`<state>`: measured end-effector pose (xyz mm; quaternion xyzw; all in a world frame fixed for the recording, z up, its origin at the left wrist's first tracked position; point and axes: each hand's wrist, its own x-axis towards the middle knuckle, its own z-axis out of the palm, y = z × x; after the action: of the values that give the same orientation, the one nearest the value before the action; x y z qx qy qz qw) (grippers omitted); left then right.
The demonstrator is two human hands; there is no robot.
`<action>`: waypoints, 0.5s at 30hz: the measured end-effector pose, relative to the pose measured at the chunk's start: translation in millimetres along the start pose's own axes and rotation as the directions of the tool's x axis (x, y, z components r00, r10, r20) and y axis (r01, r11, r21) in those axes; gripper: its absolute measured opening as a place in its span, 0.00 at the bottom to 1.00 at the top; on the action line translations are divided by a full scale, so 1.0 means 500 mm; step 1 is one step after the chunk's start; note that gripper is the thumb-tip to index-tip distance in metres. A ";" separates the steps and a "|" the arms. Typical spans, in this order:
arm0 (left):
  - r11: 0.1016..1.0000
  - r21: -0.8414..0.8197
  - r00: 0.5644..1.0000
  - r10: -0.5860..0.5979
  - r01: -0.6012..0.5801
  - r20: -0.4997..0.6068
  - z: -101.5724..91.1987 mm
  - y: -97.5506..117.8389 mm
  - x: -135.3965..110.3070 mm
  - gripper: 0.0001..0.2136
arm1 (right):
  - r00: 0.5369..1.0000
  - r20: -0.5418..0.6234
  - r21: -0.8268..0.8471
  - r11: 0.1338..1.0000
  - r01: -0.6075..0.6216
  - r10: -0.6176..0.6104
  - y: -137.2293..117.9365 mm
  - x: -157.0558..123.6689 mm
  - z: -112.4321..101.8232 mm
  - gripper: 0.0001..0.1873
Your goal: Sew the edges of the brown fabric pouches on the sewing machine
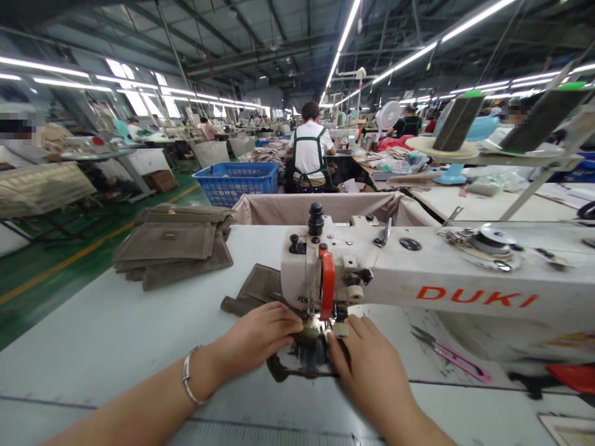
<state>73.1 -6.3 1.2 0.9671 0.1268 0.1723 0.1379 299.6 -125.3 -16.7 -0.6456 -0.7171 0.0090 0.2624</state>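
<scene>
A white sewing machine [400, 266] stands in front of me, its orange guard [328, 285] just above the lit needle area. A brown fabric piece [260, 285] lies partly behind and under the machine head, its near edge at the presser foot. My left hand [267, 331], with a bracelet at the wrist, is closed on that edge, left of the needle. Close to the right of the foot, my right hand [372, 365] grips the fabric's edge with thumb and fingers. The machine head and my fingers hide part of the fabric.
Stacked brown fabric pieces [171, 238] lie at the table's left. Pink-handled thread snips [453, 356] rest under the machine arm. Behind are a cloth-lined bin [279, 207], a blue basket [237, 179] and a seated co-worker [310, 148]. Thread cones [460, 121] stand at right.
</scene>
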 end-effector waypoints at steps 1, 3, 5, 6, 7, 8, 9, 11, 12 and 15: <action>0.999 -0.037 1.000 -0.025 0.024 -0.017 0.005 0.008 0.000 0.10 | 1.000 -0.001 -0.021 1.000 0.012 -0.012 0.001 0.001 -0.002 0.11; 0.994 -0.075 0.996 -0.079 0.076 -0.040 0.017 0.027 0.003 0.10 | 0.999 -0.028 -0.027 0.999 0.027 -0.028 0.001 -0.002 -0.004 0.15; 0.988 -0.081 0.988 -0.134 0.128 -0.072 0.030 0.046 0.009 0.09 | 0.996 -0.067 0.032 0.998 0.053 -0.051 -0.003 -0.007 -0.004 0.14; 0.985 -0.081 0.983 -0.157 0.150 -0.091 0.036 0.054 0.012 0.09 | 0.994 -0.077 0.079 0.993 0.084 -0.078 -0.005 -0.010 -0.002 0.11; 0.983 -0.081 0.979 -0.174 0.165 -0.110 0.042 0.061 0.014 0.08 | 0.990 -0.078 0.131 0.984 0.125 -0.115 -0.008 -0.012 0.002 0.07; 0.981 -0.083 0.974 -0.184 0.175 -0.129 0.048 0.067 0.016 0.07 | 0.986 -0.069 0.182 0.970 0.163 -0.153 -0.010 -0.014 0.006 0.06; 0.980 -0.083 0.970 -0.194 0.183 -0.145 0.053 0.071 0.018 0.08 | 0.982 -0.053 0.227 0.955 0.191 -0.183 -0.011 -0.015 0.011 0.07; 0.977 -0.086 0.963 -0.208 0.196 -0.170 0.060 0.075 0.019 0.09 | 0.980 -0.025 0.281 0.939 0.199 -0.200 -0.012 -0.015 0.020 0.11; 0.975 -0.090 0.960 -0.217 0.204 -0.175 0.062 0.076 0.019 0.09 | 0.982 -0.015 0.293 0.938 0.184 -0.188 -0.011 -0.015 0.024 0.11; 0.972 -0.106 0.959 -0.225 0.209 -0.172 0.062 0.073 0.019 0.08 | 0.985 -0.010 0.291 0.942 0.166 -0.170 -0.009 -0.013 0.030 0.09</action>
<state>100.2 -44.6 -12.5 0.9205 0.2365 0.2496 0.1857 289.7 -127.4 -30.2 -0.5364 -0.7624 0.0967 0.3487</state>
